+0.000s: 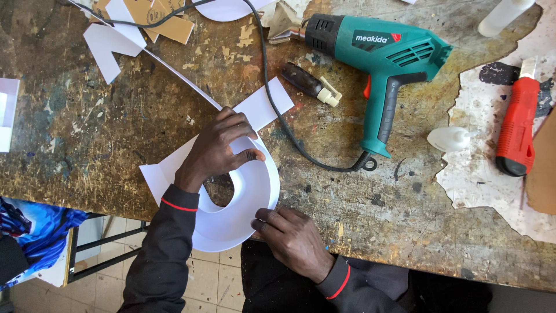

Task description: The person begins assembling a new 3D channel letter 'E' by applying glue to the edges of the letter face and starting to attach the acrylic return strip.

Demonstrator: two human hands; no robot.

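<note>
A curved white plastic piece [255, 191], shaped like a broad ring, lies at the near edge of the worn workbench [116, 127]. My left hand [223, 148] presses on its upper part, fingers spread over the white sheet, thumb touching the inner curve. My right hand [292, 240] rests against the lower right rim of the piece, fingers curled at its edge. A white strip [174, 72] runs from under my left hand toward the far left. A white rectangular flap [266, 104] sticks out behind my left hand.
A teal heat gun [376, 52] lies at the back, its black cord [278, 110] crossing the white flap. A dark-handled tool [310, 84], a small glue bottle [452, 139], a red utility knife [515, 130], a clear bottle [504, 14] and white and brown offcuts [133, 23] lie around.
</note>
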